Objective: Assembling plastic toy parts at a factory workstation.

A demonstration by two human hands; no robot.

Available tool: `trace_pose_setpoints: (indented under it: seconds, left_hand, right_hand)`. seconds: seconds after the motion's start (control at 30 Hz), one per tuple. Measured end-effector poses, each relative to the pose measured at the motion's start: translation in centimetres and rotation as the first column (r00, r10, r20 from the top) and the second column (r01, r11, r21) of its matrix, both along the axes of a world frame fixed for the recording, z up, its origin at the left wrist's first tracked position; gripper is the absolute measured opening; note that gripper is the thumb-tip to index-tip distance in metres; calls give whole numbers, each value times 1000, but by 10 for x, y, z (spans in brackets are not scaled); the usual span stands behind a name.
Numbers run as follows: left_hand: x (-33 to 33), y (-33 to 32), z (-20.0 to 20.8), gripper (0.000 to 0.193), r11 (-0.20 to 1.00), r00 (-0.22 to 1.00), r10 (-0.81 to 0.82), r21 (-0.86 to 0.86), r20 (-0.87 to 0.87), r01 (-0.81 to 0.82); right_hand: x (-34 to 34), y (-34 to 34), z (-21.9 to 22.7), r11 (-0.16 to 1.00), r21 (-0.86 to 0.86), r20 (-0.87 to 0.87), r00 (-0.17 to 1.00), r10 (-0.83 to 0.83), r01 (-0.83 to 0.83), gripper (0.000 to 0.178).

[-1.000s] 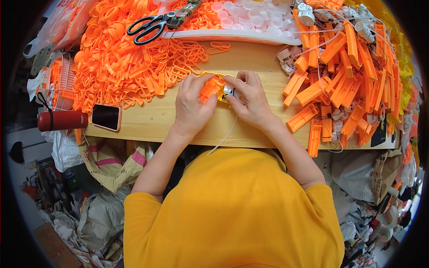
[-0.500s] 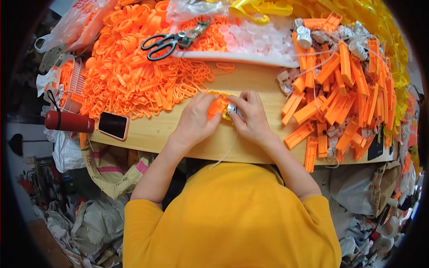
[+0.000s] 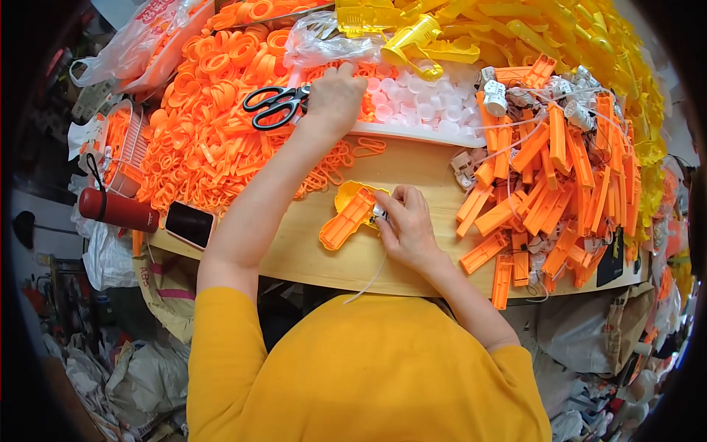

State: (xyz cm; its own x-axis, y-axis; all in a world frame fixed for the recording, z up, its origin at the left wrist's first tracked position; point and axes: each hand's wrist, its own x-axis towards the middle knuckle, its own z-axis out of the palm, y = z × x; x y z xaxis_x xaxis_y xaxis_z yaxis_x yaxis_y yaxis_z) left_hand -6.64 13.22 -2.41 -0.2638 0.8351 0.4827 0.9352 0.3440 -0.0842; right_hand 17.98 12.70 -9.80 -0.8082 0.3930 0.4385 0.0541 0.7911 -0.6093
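My right hand [image 3: 410, 225] pinches the side of a yellow plastic shell [image 3: 346, 193] over the table. An orange slotted holder [image 3: 346, 221] lies slanted on the shell, and a small white-and-silver piece shows by my fingertips. A thin pale wire [image 3: 370, 278] hangs down from there toward the table's front edge. My left hand [image 3: 336, 99] reaches over the white tray [image 3: 442, 138], at its part with small orange pieces. Its fingertips are bent down and hidden, so any grip there is unclear. Black-handled scissors [image 3: 274, 107] lie right beside that hand.
Loose orange rings and clips [image 3: 228, 140] cover the table's left side. Translucent caps [image 3: 423, 96] fill the tray. Orange holders with wires [image 3: 545, 177] are heaped at right, yellow shells [image 3: 545, 29] behind. A phone [image 3: 189, 224] and red flask [image 3: 118, 208] sit at the left edge.
My left hand has let go of the yellow shell and moved up and away to the tray. My right hand keeps its hold, and the orange holder is now uncovered. The view has shifted slightly.
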Motion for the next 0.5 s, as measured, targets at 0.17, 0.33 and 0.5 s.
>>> trace_pose_setpoints:
  seconds: [0.17, 0.33, 0.5]
  left_hand:
    - [-21, 20, -10, 9, 987, 996, -13, -159, -89, -1]
    - [-27, 4, -11, 10, 981, 978, -187, 74, 91, 181]
    - [-17, -16, 2, 13, 980, 938, -200, 48, 284, 195]
  right_hand:
    - [0, 1, 0, 1000, 25, -13, 1000, -5, 5, 48]
    - [2, 1, -3, 999, 41, -4, 1000, -11, 11, 48]
    - [2, 1, -2, 999, 40, -8, 1000, -5, 5, 48]
